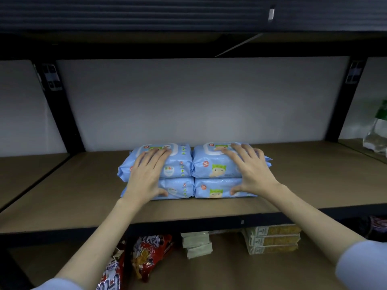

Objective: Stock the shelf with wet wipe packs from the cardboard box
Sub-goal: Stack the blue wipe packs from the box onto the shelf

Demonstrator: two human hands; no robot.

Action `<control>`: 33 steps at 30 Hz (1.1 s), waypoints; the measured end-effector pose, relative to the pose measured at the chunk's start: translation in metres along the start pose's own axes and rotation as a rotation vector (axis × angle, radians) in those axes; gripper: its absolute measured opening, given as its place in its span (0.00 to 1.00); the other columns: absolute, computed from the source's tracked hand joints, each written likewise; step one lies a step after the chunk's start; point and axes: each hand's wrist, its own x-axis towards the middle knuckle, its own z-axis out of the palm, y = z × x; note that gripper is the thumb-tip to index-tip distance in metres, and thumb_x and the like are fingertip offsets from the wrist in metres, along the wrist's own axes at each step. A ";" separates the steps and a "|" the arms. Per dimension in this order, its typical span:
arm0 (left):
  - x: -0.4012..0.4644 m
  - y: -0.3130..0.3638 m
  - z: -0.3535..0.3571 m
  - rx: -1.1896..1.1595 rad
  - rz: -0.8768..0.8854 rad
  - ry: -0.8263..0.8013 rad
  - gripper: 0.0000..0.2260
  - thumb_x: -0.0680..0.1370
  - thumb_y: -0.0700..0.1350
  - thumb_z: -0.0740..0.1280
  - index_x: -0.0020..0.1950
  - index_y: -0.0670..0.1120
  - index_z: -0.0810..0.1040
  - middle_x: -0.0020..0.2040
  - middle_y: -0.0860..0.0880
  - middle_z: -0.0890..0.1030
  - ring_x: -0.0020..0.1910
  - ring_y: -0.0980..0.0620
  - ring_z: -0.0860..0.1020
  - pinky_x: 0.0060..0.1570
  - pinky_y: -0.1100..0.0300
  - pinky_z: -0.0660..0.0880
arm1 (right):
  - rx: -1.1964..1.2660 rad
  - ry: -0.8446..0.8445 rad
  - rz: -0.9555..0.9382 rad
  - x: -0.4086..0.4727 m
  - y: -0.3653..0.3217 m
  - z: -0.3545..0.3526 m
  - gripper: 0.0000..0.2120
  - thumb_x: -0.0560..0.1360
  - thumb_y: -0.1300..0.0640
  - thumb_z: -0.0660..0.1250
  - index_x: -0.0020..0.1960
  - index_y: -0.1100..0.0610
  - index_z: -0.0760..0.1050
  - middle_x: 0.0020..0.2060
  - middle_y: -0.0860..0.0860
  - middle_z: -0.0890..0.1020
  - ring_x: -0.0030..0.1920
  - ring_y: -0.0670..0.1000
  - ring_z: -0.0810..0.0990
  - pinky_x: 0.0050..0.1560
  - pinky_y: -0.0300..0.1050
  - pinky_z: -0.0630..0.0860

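Wet wipe packs [217, 170], centre of frame: light blue glossy wrap, white lid patch on top, cartoon figure with green cap, small red round badge. Shelf board [293, 185]: plain tan brown; front edge black. Uprights [62, 114], left and right: black. Back wall [199, 101]: pale grey-white. Sleeves [362, 266], bottom corners: pale blue. Snack bags [150, 254], lower centre-left: red with white lettering. Stacked boxes [272, 240], lower right: yellow with pale green ends.
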 end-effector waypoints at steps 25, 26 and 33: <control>0.057 -0.210 0.101 0.017 -0.119 -0.002 0.54 0.44 0.49 0.83 0.68 0.40 0.68 0.65 0.40 0.73 0.62 0.38 0.73 0.64 0.44 0.65 | 0.152 0.165 -0.044 0.202 -0.073 0.122 0.58 0.42 0.44 0.81 0.69 0.56 0.68 0.61 0.61 0.73 0.59 0.66 0.72 0.58 0.60 0.68; 0.058 -0.214 0.102 0.018 -0.124 0.000 0.54 0.44 0.49 0.83 0.68 0.40 0.68 0.65 0.40 0.73 0.63 0.38 0.72 0.65 0.44 0.64 | 0.156 0.163 -0.040 0.206 -0.075 0.124 0.57 0.43 0.44 0.81 0.69 0.56 0.67 0.63 0.61 0.72 0.60 0.66 0.71 0.60 0.60 0.66; 0.068 -0.231 0.112 0.028 -0.129 0.027 0.53 0.46 0.47 0.83 0.68 0.39 0.68 0.65 0.38 0.72 0.62 0.36 0.72 0.65 0.41 0.64 | 0.137 0.110 -0.054 0.231 -0.081 0.136 0.56 0.50 0.43 0.80 0.73 0.53 0.60 0.68 0.58 0.66 0.65 0.62 0.65 0.64 0.56 0.60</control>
